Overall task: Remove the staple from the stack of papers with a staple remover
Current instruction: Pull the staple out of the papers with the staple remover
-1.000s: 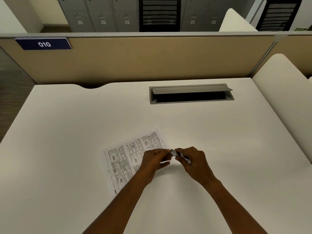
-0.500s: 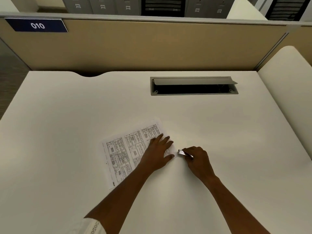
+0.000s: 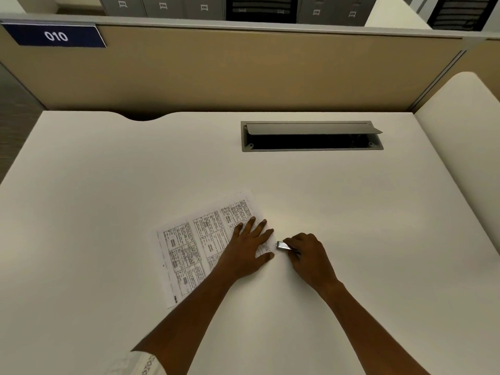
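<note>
A stack of printed papers (image 3: 189, 244) lies askew on the white desk (image 3: 108, 185), near its middle. My left hand (image 3: 247, 249) presses flat on the stack's right end, fingers spread. My right hand (image 3: 307, 257) grips a small metal staple remover (image 3: 282, 245), whose tip sits at the paper's right edge just beside my left fingers. The staple itself is too small to see.
A grey cable box (image 3: 311, 136) with its lid raised is set into the desk at the back. A tan partition (image 3: 243, 71) with a blue "010" label (image 3: 55, 36) closes the far side. Another white desk (image 3: 465, 136) adjoins on the right.
My left hand let go of the remover's tip and now lies flat on the papers. My right hand lowered the remover to the paper's right edge.
</note>
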### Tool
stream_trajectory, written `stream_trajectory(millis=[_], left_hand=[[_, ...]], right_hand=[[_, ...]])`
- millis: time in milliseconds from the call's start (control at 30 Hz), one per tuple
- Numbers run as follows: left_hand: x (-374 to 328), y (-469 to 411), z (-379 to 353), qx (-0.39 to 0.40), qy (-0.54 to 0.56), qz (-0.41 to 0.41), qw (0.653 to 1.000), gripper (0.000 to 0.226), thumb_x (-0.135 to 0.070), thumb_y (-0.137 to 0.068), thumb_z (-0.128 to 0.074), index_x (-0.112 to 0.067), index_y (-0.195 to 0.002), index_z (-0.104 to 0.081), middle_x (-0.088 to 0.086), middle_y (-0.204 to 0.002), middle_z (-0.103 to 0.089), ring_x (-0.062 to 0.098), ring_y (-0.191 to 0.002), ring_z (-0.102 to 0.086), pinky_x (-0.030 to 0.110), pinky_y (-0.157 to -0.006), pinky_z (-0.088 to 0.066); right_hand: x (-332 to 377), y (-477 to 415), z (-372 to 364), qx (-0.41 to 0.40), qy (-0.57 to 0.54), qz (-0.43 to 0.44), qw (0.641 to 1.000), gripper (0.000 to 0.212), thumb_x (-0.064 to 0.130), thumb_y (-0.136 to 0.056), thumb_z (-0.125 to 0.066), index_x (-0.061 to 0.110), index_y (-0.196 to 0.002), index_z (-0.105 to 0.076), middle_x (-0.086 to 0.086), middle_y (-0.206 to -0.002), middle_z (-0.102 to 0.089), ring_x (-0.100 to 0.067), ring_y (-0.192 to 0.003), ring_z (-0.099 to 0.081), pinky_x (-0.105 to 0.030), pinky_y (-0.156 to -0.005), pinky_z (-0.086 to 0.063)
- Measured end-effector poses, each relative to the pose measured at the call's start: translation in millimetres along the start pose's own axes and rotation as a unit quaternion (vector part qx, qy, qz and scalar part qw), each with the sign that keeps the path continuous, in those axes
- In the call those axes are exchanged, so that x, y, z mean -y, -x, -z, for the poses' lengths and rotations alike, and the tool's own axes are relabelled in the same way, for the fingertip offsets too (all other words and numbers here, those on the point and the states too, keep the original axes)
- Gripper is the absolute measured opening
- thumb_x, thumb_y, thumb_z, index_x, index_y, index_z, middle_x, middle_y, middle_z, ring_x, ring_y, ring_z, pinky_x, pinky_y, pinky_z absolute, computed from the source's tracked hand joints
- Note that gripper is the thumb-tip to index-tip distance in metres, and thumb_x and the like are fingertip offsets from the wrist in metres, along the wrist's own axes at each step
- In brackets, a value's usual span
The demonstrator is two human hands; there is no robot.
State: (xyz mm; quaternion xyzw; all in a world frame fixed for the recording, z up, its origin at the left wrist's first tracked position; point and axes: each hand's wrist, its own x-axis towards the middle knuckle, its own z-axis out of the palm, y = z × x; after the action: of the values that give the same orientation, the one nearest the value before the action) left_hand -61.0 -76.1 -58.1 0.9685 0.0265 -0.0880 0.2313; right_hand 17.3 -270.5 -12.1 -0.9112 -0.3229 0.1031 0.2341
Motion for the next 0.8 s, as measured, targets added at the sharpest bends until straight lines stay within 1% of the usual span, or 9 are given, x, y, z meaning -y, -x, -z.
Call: stream_trajectory(millis=[133,233,467,567,700,800], left_hand=[[2,1,-5,-0.015,0.036,-0.005,0.999,0.061,-0.054,-0.103,-0.044,-0.029,-0.158,-0.033,0.001,-0.171,-0.014,0.025,-0.16,0.0,0.05,-0.128,-0.001],[6,1,-8,-0.027,0.045,-0.016,0.999,0.057,-0.049,-0.104,-0.044,-0.028,-0.157,-0.036,0.003,-0.171,-0.016,0.027,-0.159,-0.002,0.05,-0.127,-0.001],[8,1,-12,-0.033,0.046,-0.022,0.998,0.055,-0.05,-0.103,-0.045,-0.033,-0.155,-0.039,0.002,-0.171,-0.013,0.027,-0.159,0.0,0.047,-0.126,0.004],[8,1,-10,-0.025,0.032,-0.023,0.999,0.054,-0.05,-0.104,-0.044,-0.034,-0.155,-0.038,0.003,-0.171,-0.012,0.028,-0.159,0.001,0.048,-0.127,0.004],[7,2,-7,-0.014,-0.014,-0.021,1.0,0.054,-0.054,-0.105,-0.04,-0.037,-0.156,-0.036,0.002,-0.172,-0.01,0.031,-0.159,0.005,0.051,-0.127,0.004],[6,3,-5,-0.022,-0.046,-0.016,0.999,0.054,-0.057,-0.103,-0.038,-0.041,-0.154,-0.037,0.0,-0.172,-0.01,0.035,-0.158,0.008,0.058,-0.124,0.007]], right_hand=[[3,0,-2,0.019,0.004,0.005,1.0,0.022,0.016,-0.094,-0.066,0.015,-0.115,-0.074,-0.006,-0.101,-0.068,-0.027,-0.093,-0.058,-0.04,-0.078,-0.049],[3,-1,-2,0.024,0.013,0.008,1.0,0.021,0.017,-0.095,-0.065,0.014,-0.114,-0.074,-0.008,-0.099,-0.066,-0.028,-0.091,-0.057,-0.041,-0.077,-0.049],[3,-6,-1,0.045,0.01,0.031,0.998,0.018,0.021,-0.096,-0.065,0.015,-0.11,-0.077,-0.007,-0.092,-0.066,-0.026,-0.086,-0.056,-0.034,-0.07,-0.046],[1,-10,2,0.059,0.007,0.037,0.998,0.016,0.024,-0.096,-0.066,0.015,-0.103,-0.077,-0.005,-0.093,-0.067,-0.025,-0.087,-0.058,-0.035,-0.073,-0.048],[0,-14,4,0.078,0.011,0.041,0.996,0.016,0.024,-0.096,-0.066,0.014,-0.102,-0.077,-0.004,-0.095,-0.067,-0.024,-0.09,-0.059,-0.039,-0.076,-0.049],[1,-16,5,0.089,0.015,0.039,0.995,0.015,0.022,-0.096,-0.066,0.014,-0.103,-0.077,-0.004,-0.096,-0.067,-0.024,-0.091,-0.059,-0.039,-0.076,-0.05]])
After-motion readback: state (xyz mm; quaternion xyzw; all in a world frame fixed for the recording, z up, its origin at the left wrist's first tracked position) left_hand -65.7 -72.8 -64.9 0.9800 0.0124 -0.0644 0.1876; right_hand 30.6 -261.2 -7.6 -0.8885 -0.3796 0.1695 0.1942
